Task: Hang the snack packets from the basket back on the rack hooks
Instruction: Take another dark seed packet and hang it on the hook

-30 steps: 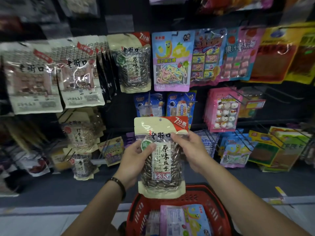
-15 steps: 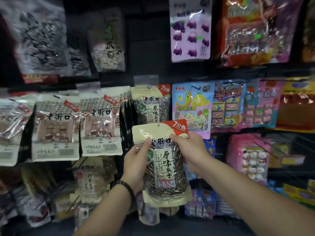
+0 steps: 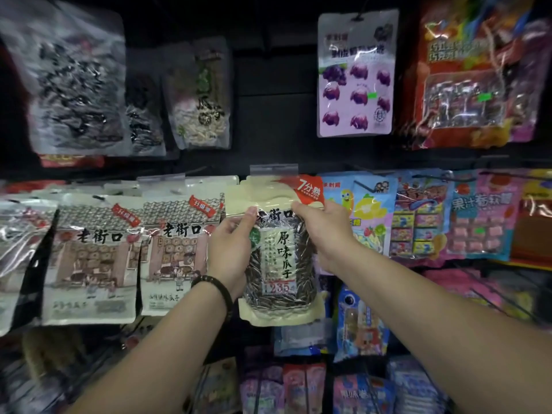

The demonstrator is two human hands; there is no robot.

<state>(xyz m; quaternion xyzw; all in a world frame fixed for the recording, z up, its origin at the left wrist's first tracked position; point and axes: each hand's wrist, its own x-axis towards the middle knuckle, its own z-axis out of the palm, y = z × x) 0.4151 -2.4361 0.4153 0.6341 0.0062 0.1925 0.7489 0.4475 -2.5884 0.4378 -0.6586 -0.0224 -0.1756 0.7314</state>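
**Seed packet held up at the middle row of the rack**

Both hands are on it. The left hand grips the packet's left edge, thumb across the front and fingers tucked behind, and there's a black bracelet on that wrist. The right hand pinches the top right part, thumb just under the red corner flash.

The packet's upright, cream, with a clear window full of striped sunflower seeds and a 235 on the label. It's in front of the dark rack, with its top edge right below a clear plastic tag holder. Honestly can't tell whether the hang hole is on a hook, there's too much glare up there.

Just left of it hangs a cream shopfront packet, with the left hand in front of its right edge. On the right, partly behind the right hand, is a blue and yellow candy packet. Higher up hangs a lilac packet with purple sweets printed on it.
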